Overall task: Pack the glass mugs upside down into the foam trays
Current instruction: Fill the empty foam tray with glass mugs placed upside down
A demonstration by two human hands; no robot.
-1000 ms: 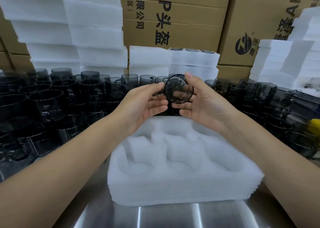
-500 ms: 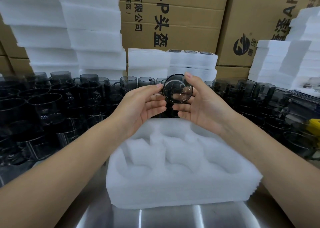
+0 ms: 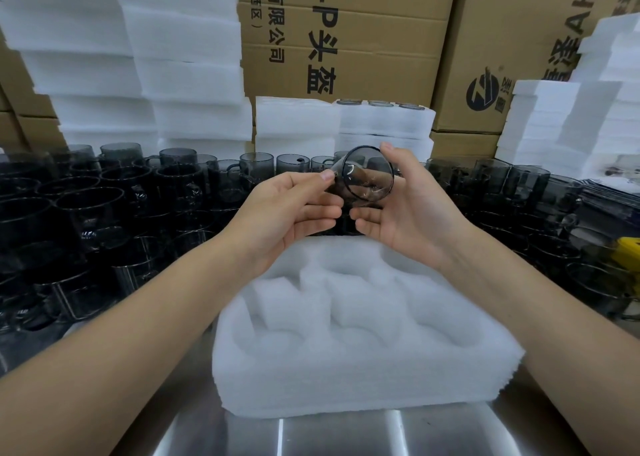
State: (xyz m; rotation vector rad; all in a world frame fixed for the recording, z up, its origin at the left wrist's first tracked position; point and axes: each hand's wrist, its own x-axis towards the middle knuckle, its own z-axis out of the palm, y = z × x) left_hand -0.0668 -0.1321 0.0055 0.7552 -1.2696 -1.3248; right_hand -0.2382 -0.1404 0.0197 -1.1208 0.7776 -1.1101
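I hold one smoky grey glass mug (image 3: 367, 177) in the air above the far edge of a white foam tray (image 3: 349, 379), its round end turned toward me. My right hand (image 3: 412, 213) cups it from the right with a finger over the top rim. My left hand (image 3: 291, 209) pinches its left edge with thumb and forefinger. The tray's moulded pockets hold no mugs.
Many grey glass mugs (image 3: 114, 209) stand crowded to the left, behind and right (image 3: 540, 192) of the tray. Foam tray stacks (image 3: 180, 57) and cardboard boxes (image 3: 346, 40) rise behind them. A filled tray (image 3: 384, 116) sits at the back. Steel tabletop (image 3: 346, 435) lies in front.
The mug has tilted and turned a little between my hands; my left thumb and forefinger now pinch its left edge. Both hands stay above the tray's far edge.
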